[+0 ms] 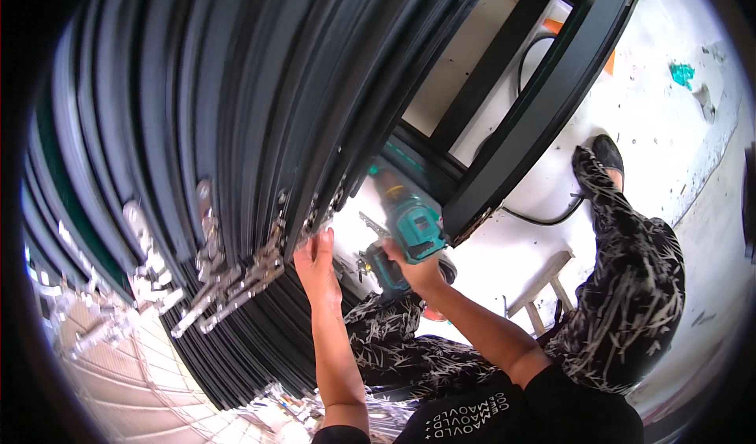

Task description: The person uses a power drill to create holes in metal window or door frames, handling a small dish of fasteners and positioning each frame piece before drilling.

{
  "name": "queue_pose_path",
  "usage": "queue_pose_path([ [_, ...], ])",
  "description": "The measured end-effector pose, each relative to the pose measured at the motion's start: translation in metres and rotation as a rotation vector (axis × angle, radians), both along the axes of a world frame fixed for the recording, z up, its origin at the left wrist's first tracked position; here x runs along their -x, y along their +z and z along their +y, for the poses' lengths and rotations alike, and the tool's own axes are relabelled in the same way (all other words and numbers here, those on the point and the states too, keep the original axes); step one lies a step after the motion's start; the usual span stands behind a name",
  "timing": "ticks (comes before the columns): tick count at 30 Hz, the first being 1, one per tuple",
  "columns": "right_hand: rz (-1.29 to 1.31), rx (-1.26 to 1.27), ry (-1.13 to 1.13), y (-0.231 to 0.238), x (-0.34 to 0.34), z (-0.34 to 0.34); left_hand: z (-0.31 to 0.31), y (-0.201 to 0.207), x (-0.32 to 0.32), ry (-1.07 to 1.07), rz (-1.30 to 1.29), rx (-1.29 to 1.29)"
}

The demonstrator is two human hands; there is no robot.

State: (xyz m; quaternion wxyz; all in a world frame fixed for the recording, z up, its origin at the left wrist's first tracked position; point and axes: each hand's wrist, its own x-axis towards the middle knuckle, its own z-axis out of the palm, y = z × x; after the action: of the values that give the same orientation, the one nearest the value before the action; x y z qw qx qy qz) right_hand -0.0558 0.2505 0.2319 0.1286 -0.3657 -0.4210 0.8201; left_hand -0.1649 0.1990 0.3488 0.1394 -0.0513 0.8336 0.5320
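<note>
My right hand (417, 273) is closed round the handle of a teal and black cordless drill (416, 227). The drill's front end points up and to the left, toward the lower end of a black frame, and looks blurred. At the end of the nearest black frame (346, 141) in a tight stack, my left hand (318, 269) grips the edge, its thumb up and some fingers hidden. Metal hinge arms (272, 255) stick out from the frame ends beside that hand.
A black frame with crossbars (535, 121) stands at the upper right. Below it, a black cable (543, 222) curves over the white floor, near a small stool (542, 286). A green scrap (682, 75) lies farther right. More black profiles (228, 349) are stacked at lower left.
</note>
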Motion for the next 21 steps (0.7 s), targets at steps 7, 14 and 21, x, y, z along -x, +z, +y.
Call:
queue_pose_path([
  [7, 0.191, -0.188, 0.001, 0.012, -0.07, 0.005, -0.007, 0.008, -0.04, -0.101, -0.137, -0.053],
  [14, 0.141, -0.309, 0.033, 0.072, -0.131, 0.017, -0.016, -0.029, -0.048, -0.465, -0.172, 0.104],
  [21, -0.043, -0.6, -0.122, 0.108, -0.173, 0.04, -0.044, -0.087, -0.069, -0.696, -0.034, 0.288],
])
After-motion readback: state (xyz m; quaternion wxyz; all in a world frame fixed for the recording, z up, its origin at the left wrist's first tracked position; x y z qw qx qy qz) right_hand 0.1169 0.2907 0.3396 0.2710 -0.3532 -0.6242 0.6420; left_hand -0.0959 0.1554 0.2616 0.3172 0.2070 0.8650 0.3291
